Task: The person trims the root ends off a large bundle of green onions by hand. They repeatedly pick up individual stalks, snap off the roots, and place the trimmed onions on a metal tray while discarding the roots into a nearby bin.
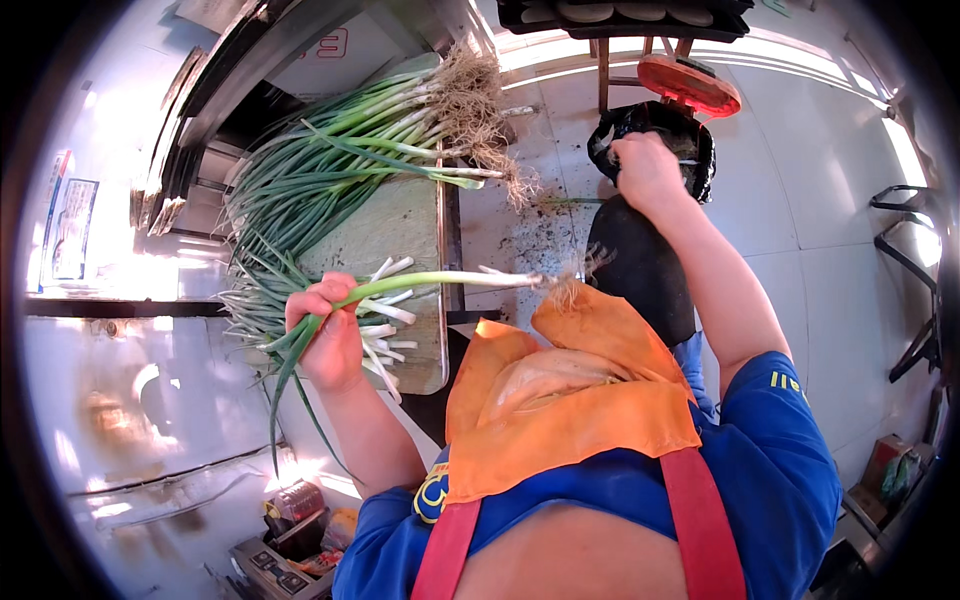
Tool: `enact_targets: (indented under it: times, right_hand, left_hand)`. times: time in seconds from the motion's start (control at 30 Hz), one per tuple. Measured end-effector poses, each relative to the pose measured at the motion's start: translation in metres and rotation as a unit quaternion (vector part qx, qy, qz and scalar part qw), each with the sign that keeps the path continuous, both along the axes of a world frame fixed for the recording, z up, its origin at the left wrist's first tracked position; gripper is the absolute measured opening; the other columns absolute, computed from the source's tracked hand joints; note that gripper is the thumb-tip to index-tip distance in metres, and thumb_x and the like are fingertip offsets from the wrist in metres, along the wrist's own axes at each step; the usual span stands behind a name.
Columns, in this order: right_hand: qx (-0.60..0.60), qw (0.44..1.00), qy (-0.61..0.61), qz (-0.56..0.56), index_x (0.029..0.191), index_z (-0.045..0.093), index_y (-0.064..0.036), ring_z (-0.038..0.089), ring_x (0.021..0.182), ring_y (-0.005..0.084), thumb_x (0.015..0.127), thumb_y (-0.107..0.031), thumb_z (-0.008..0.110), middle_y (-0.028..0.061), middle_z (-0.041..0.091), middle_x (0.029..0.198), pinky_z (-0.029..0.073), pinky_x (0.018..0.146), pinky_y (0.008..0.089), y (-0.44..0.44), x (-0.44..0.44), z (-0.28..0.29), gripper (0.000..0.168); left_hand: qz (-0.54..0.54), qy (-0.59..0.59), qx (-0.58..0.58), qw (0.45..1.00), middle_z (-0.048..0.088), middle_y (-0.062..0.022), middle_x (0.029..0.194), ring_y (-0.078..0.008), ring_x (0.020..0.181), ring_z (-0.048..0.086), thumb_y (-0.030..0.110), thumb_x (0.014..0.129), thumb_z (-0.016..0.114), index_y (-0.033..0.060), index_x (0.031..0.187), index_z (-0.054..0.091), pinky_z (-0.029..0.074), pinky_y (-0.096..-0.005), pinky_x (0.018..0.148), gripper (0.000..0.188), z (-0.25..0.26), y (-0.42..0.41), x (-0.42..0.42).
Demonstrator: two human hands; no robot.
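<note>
My left hand is closed around the green part of a long spring onion. Its white stem and stringy roots stretch to the right, over the orange apron. Beneath this hand, spring onions with clean white ends lie along the near part of a worn board. A large heap of spring onions with roots covers the board's far part. My right hand is at the mouth of a bin lined with a black bag; its fingertips are hidden, so whatever they hold cannot be seen.
The bin's orange-red lid is tipped up behind it. Soil crumbs are scattered on the tiled floor. A dark rack of trays stands at the back, and a black metal frame at the right. Boxes sit lower right.
</note>
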State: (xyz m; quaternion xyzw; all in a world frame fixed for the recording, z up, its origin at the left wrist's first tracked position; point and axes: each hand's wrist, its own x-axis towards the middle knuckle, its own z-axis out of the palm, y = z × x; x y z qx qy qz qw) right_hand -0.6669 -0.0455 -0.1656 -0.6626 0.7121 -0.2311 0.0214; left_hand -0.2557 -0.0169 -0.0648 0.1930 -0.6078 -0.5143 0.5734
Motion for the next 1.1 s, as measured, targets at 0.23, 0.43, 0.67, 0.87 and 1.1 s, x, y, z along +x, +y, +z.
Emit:
enact_targets:
  times: [0.23,0.43,0.67,0.87,1.1]
  right_hand:
    - [0.308,0.710,-0.547,0.318,0.105,0.070,0.003,0.065,0.086,0.0110,0.085,-0.020,0.071,0.0100,0.072,0.096,0.051,0.079,0.0244,0.035,0.073,0.074,0.030]
    - [0.292,0.689,-0.599,0.286,0.097,0.070,0.003,0.062,0.081,0.0074,0.087,-0.016,0.067,0.0044,0.070,0.085,0.049,0.073,0.0225,0.046,0.094,0.049,0.022]
    - [0.209,0.791,-0.528,0.227,0.095,0.067,0.002,0.059,0.081,0.0077,0.089,-0.018,0.065,0.0022,0.067,0.084,0.049,0.074,0.0258,0.064,0.075,0.038,0.021]
    - [-0.050,0.883,-0.335,0.326,0.093,0.067,0.001,0.063,0.074,0.0320,0.077,-0.009,0.073,0.0159,0.065,0.080,0.050,0.063,0.0369,0.089,0.088,0.046,0.019]
    - [-0.069,0.917,-0.389,-0.058,0.091,0.069,0.002,0.062,0.064,0.0320,0.080,-0.017,0.069,0.0163,0.066,0.076,0.050,0.061,0.0385,0.035,0.060,-0.001,0.022]
  left_hand:
    - [-0.047,0.002,0.013,0.999,0.060,-0.0056,0.103,-0.0256,0.099,0.049,0.002,0.084,0.069,0.0103,0.096,0.054,0.046,-0.0370,0.089,0.021,0.001,-0.003,-0.008]
    - [-0.042,0.003,0.008,0.999,0.060,-0.0055,0.104,-0.0265,0.102,0.050,0.003,0.083,0.070,0.0102,0.096,0.055,0.047,-0.0382,0.090,0.021,-0.001,0.002,0.001]
    - [0.015,-0.014,-0.011,1.000,0.059,-0.0085,0.107,-0.0270,0.107,0.051,0.003,0.087,0.066,0.0082,0.101,0.055,0.048,-0.0401,0.093,0.019,-0.002,0.009,0.021]
    - [0.081,0.000,0.035,0.996,0.062,-0.0181,0.109,-0.0296,0.104,0.059,-0.001,0.086,0.062,0.0008,0.104,0.056,0.049,-0.0429,0.093,0.018,-0.001,0.008,0.011]
    - [0.232,-0.091,0.031,0.968,0.066,-0.0225,0.100,-0.0299,0.094,0.065,-0.008,0.086,0.059,-0.0035,0.100,0.059,0.055,-0.0397,0.085,0.015,-0.002,0.045,-0.050]
